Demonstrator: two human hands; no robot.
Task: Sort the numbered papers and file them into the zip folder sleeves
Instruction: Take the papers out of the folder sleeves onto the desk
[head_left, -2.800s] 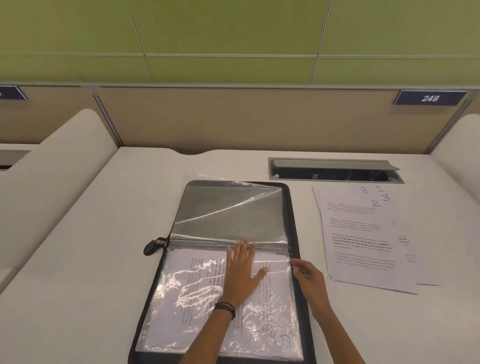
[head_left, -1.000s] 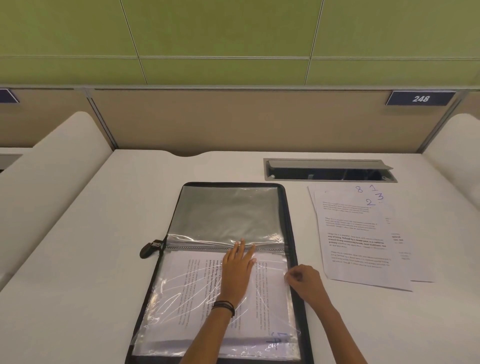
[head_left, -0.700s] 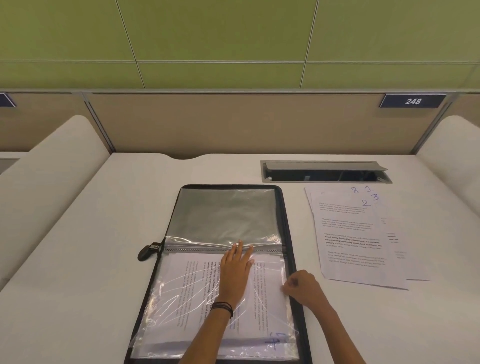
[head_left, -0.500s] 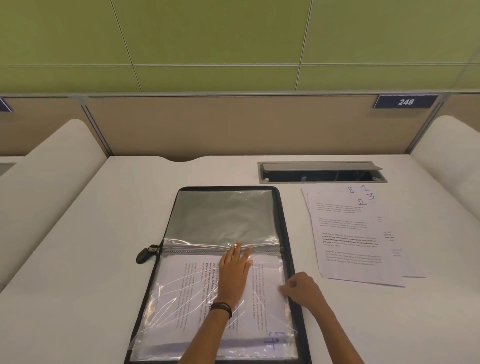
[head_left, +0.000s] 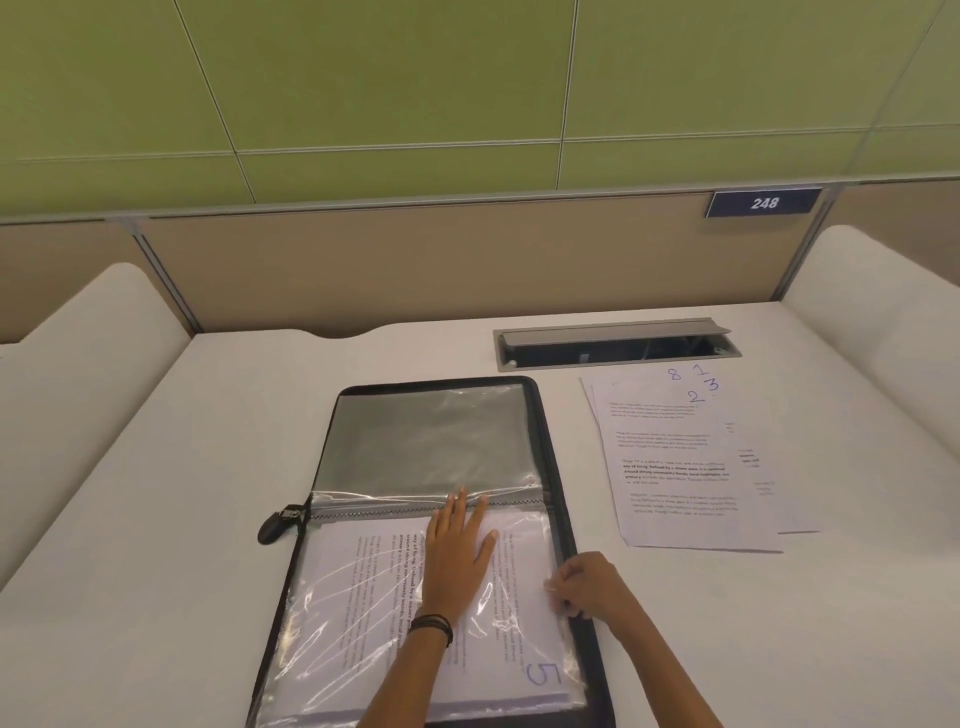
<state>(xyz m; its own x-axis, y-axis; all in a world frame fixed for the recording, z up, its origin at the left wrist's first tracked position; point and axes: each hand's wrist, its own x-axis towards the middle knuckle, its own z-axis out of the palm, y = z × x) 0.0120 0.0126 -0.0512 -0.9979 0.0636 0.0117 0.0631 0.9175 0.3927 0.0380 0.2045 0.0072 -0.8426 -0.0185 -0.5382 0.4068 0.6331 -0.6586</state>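
Left hand (head_left: 457, 561) lies flat, fingers straight, pressing the clear sleeve (head_left: 353, 613) over paper 5 (head_left: 540, 675) in the near half of the zip folder (head_left: 545, 441); right hand (head_left: 587, 584) pinches the sleeve's right edge (best smoothed outward, lest plastic crease). Remaining papers (head_left: 685, 467) lie right on the tabletop (head_left: 156, 519).

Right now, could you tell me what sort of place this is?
Likely a library or office study carrel: numbered plate 248, partition behind, and a cable hatch in the desk.

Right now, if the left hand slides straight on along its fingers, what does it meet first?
The zip folder's middle spine: the left hand lies flat on the near sleeve, its fingertips apparently touching it. Past that, only the far half's clear sleeves.
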